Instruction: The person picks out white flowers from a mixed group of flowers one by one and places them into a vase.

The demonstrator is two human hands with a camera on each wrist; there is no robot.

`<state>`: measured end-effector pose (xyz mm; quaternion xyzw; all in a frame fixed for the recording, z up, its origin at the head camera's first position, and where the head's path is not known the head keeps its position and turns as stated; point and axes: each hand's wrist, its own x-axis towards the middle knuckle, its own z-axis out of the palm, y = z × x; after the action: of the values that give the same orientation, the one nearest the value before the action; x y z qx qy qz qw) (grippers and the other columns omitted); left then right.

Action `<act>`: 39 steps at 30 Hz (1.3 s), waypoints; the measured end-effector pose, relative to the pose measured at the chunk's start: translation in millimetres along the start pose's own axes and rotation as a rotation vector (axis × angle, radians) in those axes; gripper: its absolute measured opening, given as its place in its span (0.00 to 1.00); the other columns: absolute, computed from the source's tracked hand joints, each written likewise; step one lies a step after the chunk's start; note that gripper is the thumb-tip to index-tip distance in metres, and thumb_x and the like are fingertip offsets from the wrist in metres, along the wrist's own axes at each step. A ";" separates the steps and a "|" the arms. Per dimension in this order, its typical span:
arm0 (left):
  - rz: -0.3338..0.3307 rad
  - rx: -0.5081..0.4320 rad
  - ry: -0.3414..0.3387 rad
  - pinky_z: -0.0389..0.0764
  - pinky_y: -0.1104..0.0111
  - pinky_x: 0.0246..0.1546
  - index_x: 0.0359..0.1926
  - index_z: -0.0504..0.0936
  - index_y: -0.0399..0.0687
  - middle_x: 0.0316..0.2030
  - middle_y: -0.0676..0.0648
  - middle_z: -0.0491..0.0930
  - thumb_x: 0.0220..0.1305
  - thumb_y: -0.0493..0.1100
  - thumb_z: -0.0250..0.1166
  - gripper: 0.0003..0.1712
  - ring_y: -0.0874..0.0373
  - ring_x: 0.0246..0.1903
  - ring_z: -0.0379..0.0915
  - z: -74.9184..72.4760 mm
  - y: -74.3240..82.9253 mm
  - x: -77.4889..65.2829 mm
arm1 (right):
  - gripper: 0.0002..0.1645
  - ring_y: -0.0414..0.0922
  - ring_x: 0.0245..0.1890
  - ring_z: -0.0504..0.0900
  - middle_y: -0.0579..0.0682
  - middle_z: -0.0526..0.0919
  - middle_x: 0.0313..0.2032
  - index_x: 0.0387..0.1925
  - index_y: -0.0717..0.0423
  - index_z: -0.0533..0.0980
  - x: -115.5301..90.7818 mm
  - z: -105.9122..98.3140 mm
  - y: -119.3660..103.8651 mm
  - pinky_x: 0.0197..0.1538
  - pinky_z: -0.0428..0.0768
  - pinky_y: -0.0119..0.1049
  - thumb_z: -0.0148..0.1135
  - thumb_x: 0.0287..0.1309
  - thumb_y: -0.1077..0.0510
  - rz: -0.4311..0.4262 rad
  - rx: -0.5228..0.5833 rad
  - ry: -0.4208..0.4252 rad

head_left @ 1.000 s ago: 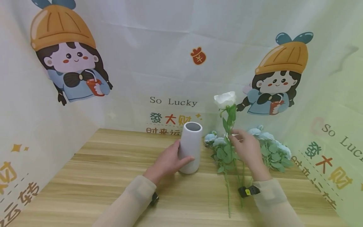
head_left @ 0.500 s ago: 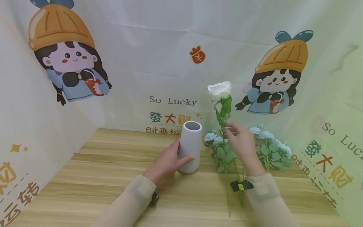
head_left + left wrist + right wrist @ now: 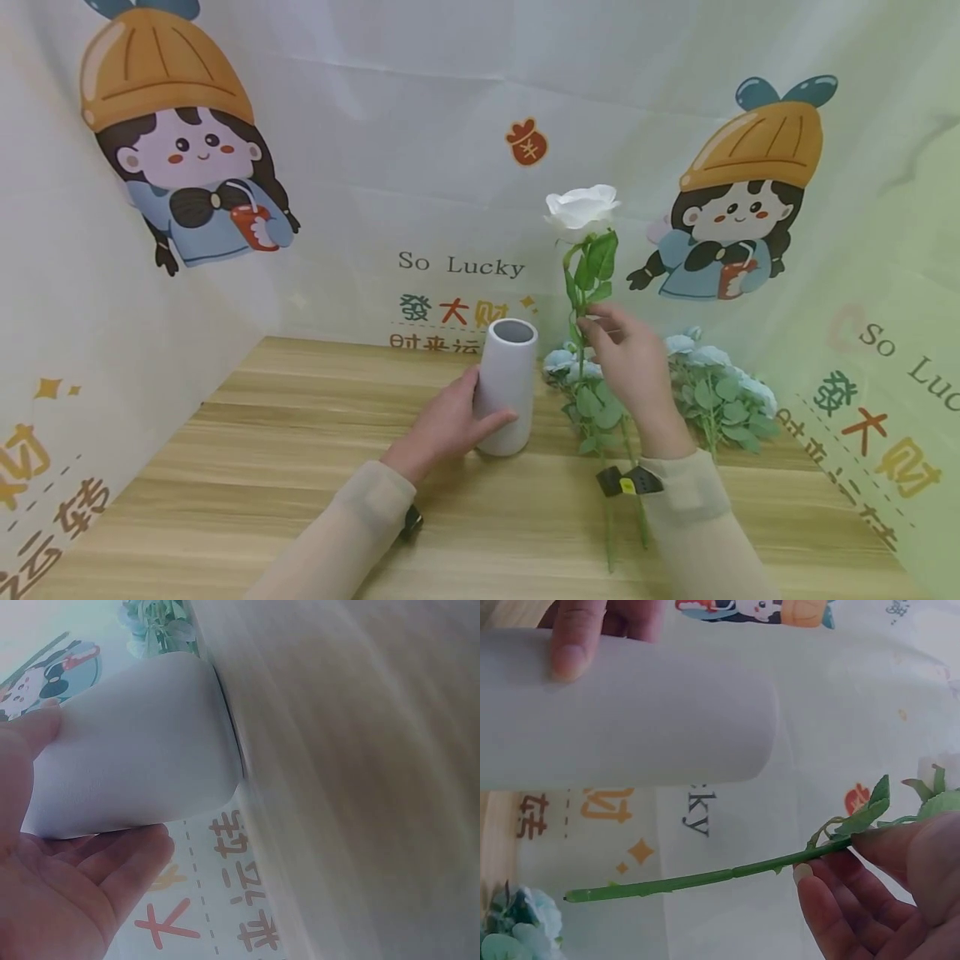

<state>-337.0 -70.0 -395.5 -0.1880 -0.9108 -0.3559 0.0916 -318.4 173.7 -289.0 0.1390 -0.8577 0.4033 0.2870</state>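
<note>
A white cylindrical vase point(image 3: 508, 383) stands upright on the wooden table point(image 3: 262, 467). My left hand point(image 3: 471, 410) grips its lower side, thumb behind and fingers in front; the left wrist view shows the vase point(image 3: 135, 757) against my palm point(image 3: 67, 900). My right hand point(image 3: 600, 327) pinches the green stem of a white rose point(image 3: 583, 208) just below its leaves and holds it upright in the air, right of the vase mouth. In the right wrist view the bare stem point(image 3: 705, 881) ends free below the vase point(image 3: 630, 712).
Two bunches of pale blue artificial flowers point(image 3: 716, 392) point(image 3: 585, 387) lie on the table behind and right of my right hand, their stems point(image 3: 607, 533) running toward me. A printed cartoon backdrop point(image 3: 450, 167) walls in the table's left, back and right sides.
My right hand has lifted the white rose higher and a little leftward, nearer the vase. The left hand and the vase have stayed put.
</note>
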 end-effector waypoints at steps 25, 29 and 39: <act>-0.007 0.008 0.004 0.78 0.55 0.52 0.69 0.60 0.45 0.55 0.46 0.74 0.58 0.65 0.70 0.49 0.55 0.50 0.72 -1.7 1.7 2.7 | 0.06 0.47 0.32 0.84 0.62 0.85 0.36 0.39 0.76 0.78 -3.1 -12.3 -46.1 0.36 0.85 0.30 0.61 0.59 0.79 -0.400 0.460 0.340; -0.015 0.009 -0.001 0.78 0.55 0.53 0.69 0.60 0.45 0.55 0.46 0.74 0.57 0.66 0.70 0.50 0.55 0.50 0.72 -1.4 1.5 2.7 | 0.08 0.50 0.37 0.83 0.65 0.82 0.37 0.41 0.80 0.74 -9.3 -12.6 -59.0 0.38 0.86 0.34 0.55 0.59 0.83 -0.377 0.649 0.297; -0.016 0.001 -0.005 0.77 0.55 0.53 0.69 0.60 0.45 0.55 0.46 0.74 0.58 0.67 0.69 0.50 0.55 0.51 0.72 0.5 0.0 1.3 | 0.07 0.54 0.38 0.82 0.63 0.82 0.36 0.39 0.75 0.74 -9.6 7.3 -49.5 0.36 0.86 0.36 0.57 0.60 0.81 -0.341 0.626 0.216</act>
<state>-338.3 -69.3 -395.4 -0.1816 -0.9126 -0.3559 0.0866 -290.3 136.7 -268.2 0.3178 -0.6222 0.6046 0.3826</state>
